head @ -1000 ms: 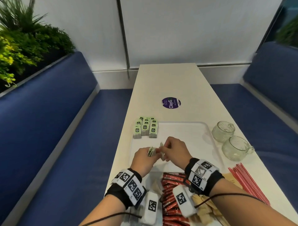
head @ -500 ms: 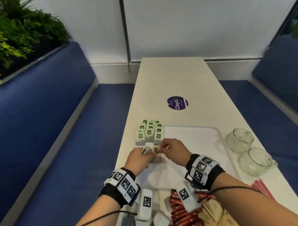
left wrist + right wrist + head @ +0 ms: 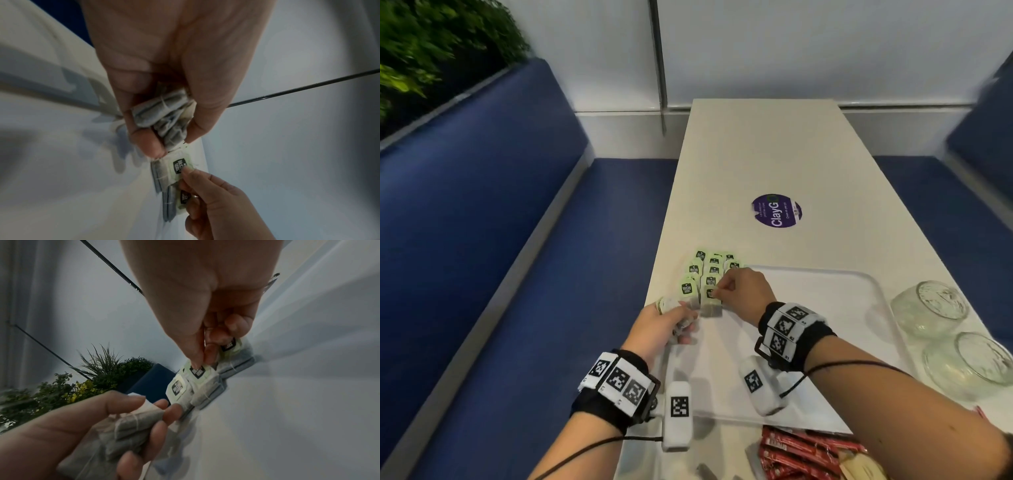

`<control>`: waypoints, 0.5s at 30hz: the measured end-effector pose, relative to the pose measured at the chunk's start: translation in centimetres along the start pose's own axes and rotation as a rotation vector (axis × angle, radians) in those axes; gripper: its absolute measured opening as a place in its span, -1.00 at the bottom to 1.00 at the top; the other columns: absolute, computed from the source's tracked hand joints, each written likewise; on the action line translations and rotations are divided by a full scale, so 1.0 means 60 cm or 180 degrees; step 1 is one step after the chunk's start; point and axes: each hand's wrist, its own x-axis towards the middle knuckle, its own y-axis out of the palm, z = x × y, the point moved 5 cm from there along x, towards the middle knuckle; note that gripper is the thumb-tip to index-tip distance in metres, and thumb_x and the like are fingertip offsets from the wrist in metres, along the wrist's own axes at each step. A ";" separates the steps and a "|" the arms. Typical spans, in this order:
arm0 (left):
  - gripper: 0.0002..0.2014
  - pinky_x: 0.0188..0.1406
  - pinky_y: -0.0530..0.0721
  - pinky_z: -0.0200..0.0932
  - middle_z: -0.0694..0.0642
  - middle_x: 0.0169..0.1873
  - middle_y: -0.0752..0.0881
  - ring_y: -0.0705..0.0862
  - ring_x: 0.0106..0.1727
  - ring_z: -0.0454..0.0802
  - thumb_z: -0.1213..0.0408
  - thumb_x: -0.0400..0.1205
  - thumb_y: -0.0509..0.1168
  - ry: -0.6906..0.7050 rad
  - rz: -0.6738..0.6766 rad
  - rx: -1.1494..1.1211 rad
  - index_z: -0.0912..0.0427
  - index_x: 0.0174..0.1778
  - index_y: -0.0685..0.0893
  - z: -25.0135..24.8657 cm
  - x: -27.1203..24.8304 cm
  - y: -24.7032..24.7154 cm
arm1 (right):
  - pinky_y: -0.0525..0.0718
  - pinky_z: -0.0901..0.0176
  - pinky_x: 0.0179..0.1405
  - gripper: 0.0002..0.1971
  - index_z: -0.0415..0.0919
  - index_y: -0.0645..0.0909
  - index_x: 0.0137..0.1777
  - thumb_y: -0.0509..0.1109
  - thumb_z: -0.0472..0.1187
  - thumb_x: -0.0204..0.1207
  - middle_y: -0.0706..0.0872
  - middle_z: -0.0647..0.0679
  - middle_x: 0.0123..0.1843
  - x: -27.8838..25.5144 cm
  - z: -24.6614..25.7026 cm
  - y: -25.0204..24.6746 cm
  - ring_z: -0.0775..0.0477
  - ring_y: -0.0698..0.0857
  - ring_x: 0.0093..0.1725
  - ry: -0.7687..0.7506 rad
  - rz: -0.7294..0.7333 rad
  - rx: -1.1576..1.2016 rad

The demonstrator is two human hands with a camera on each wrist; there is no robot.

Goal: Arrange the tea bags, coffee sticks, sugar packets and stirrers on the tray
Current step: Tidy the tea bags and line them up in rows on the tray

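Note:
Rows of green-tagged tea bags (image 3: 709,270) stand at the far left corner of the white tray (image 3: 825,308). My right hand (image 3: 717,291) pinches the green tag of one tea bag (image 3: 710,303) at the near end of the rows; in the right wrist view thumb and forefinger (image 3: 203,360) close on that tag (image 3: 197,371). Just left of it, my left hand (image 3: 681,325) grips a bunch of loose tea bags (image 3: 164,116). Red coffee sticks (image 3: 801,455) and brown sugar packets (image 3: 866,467) lie near me, off the tray. A red stirrer tip (image 3: 981,411) shows at right.
Two glass cups (image 3: 931,308) (image 3: 969,363) stand right of the tray. A purple round sticker (image 3: 776,210) marks the table (image 3: 756,154) beyond it. Blue benches (image 3: 482,240) run along both sides, with plants (image 3: 431,51) at upper left.
Both hands moved forward and left, from the tray's near middle to the tea bag rows. The right hand has brought one tea bag from the left hand's bunch to the rows' near end.

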 end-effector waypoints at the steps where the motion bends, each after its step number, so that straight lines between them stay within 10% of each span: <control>1: -0.79 0.07 0.76 0.23 0.30 -0.12 0.77 0.78 -0.11 0.13 0.47 0.63 0.31 0.0005 0.0036 -0.0009 0.44 0.13 0.74 0.001 0.001 0.001 | 0.57 0.19 -0.15 -0.90 -0.07 0.67 -0.23 0.51 -0.13 0.47 0.62 0.14 -0.33 0.003 0.000 0.000 0.00 0.65 -0.17 0.0016 -0.0007 -0.0015; 11: -0.81 0.30 0.58 0.39 0.27 -0.08 0.85 0.82 0.00 0.31 0.28 0.69 0.34 0.0079 0.0240 0.0357 0.28 0.12 0.79 0.000 -0.020 0.015 | 0.50 0.29 -0.27 -0.87 -0.05 0.73 -0.07 0.53 -0.06 0.45 0.64 0.11 -0.31 -0.031 0.001 -0.022 0.14 0.60 -0.29 -0.0112 -0.0197 0.0881; 15: -0.79 -0.16 0.82 0.00 0.20 -0.19 0.86 0.85 -0.23 0.10 0.28 0.65 0.40 0.0098 0.0511 0.0589 0.33 0.12 0.72 -0.013 -0.038 0.044 | 0.56 0.34 -0.19 -0.87 0.03 0.80 -0.03 0.55 -0.03 0.44 0.77 0.11 -0.18 -0.073 -0.004 -0.021 0.24 0.64 -0.28 -0.0363 0.0303 0.1280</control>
